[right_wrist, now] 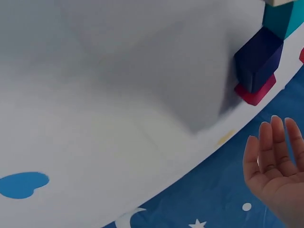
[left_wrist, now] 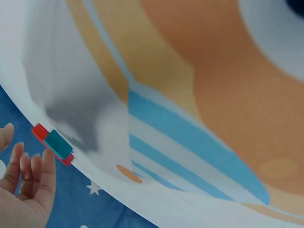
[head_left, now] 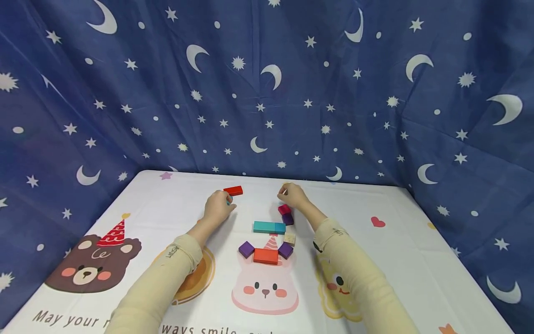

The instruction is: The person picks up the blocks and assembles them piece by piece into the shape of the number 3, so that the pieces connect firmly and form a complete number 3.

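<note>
My left hand (head_left: 218,207) is at the back left of the table, fingers loosely bent, beside a small teal block (left_wrist: 58,144). Its index fingertip is close to that block; whether they touch I cannot tell. Behind the teal block lies a long red block (head_left: 233,190). My right hand (head_left: 294,195) hovers just beyond a crimson block (head_left: 284,209), with relaxed fingers and nothing in them. A dark purple block (right_wrist: 259,59) adjoins the crimson one. In the right wrist view the palm and fingers appear apart from the blocks.
Nearer the middle lie a long teal block (head_left: 264,227) with a blue block (head_left: 280,228) at its end, a beige block (head_left: 289,239), an orange-red block (head_left: 265,256) and two purple blocks (head_left: 246,249). A starry blue curtain (head_left: 250,93) hangs behind the printed white tablecloth (head_left: 354,199).
</note>
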`<state>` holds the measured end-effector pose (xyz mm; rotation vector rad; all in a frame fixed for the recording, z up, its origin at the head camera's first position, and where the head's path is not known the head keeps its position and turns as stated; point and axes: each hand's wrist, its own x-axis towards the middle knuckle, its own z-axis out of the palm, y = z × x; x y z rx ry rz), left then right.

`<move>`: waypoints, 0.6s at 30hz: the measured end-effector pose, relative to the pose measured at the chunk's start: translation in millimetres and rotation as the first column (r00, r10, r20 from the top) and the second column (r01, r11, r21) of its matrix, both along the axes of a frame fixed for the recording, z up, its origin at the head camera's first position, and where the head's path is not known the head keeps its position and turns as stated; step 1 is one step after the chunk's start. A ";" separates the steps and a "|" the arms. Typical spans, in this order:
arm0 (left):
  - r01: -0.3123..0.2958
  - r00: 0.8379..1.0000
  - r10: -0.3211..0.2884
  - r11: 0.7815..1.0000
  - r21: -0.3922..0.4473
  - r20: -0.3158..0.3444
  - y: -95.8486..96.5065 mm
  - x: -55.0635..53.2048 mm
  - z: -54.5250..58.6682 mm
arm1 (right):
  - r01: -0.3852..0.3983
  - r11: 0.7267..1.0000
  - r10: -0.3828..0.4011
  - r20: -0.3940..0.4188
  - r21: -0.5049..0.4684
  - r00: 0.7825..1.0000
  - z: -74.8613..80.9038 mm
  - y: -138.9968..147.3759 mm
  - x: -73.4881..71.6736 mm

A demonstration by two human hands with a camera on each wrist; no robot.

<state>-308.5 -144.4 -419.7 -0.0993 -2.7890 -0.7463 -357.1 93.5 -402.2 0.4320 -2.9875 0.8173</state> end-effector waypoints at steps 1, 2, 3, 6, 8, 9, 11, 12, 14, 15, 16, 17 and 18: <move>-0.020 1.000 0.020 1.000 0.003 0.003 -1.1 -1.6 0.7 | -0.014 1.000 0.014 0.000 0.004 1.000 -0.1 -1.1 -0.5; -0.037 0.999 0.037 0.999 0.008 0.016 -1.9 -3.4 1.2 | -0.024 1.000 0.024 0.000 0.008 1.000 -0.5 -2.1 -0.9; -0.053 0.998 0.053 0.999 0.002 0.026 -2.7 -5.4 1.7 | -0.034 0.999 0.034 0.005 0.010 0.999 -0.6 -3.2 -1.2; -0.098 0.990 0.104 0.993 -0.065 0.094 -4.9 -10.3 2.6 | -0.071 0.997 0.070 0.042 0.021 0.997 0.3 -7.9 -0.9; -0.124 0.979 0.139 0.986 -0.110 0.149 -4.3 -13.3 3.0 | -0.102 0.994 0.101 0.066 0.023 0.993 2.7 -9.8 -0.3; -0.134 0.972 0.157 0.982 -0.136 0.175 -4.1 -14.5 2.9 | -0.119 0.993 0.117 0.076 0.024 0.990 3.7 -11.1 -0.1; -0.154 0.956 0.191 0.973 -0.174 0.223 -3.7 -16.9 2.6 | -0.143 0.989 0.140 0.088 0.028 0.986 5.3 -14.1 0.1; -0.161 0.949 0.204 0.969 -0.190 0.238 -3.5 -17.9 2.5 | -0.147 0.989 0.144 0.093 0.030 0.985 5.8 -15.9 0.0; -0.167 0.940 0.225 0.959 -0.229 0.256 -3.3 -19.8 1.4 | -0.152 0.988 0.148 0.103 0.038 0.984 6.3 -20.0 0.1; -0.170 0.936 0.235 0.953 -0.249 0.262 -3.2 -20.8 0.5 | -0.156 0.987 0.151 0.105 0.046 0.983 6.4 -22.2 -0.1; -0.175 0.932 0.247 0.948 -0.267 0.264 -3.2 -21.7 -0.2 | -0.162 0.985 0.155 0.104 0.057 0.982 6.3 -24.5 -0.6; -0.181 0.930 0.257 0.943 -0.280 0.263 -3.4 -22.2 -1.0 | -0.168 0.984 0.160 0.107 0.067 0.981 6.3 -27.1 -0.9; -0.186 0.927 0.266 0.938 -0.291 0.263 -4.0 -22.7 -1.8 | -0.177 0.982 0.168 0.112 0.072 0.979 6.5 -29.8 -1.3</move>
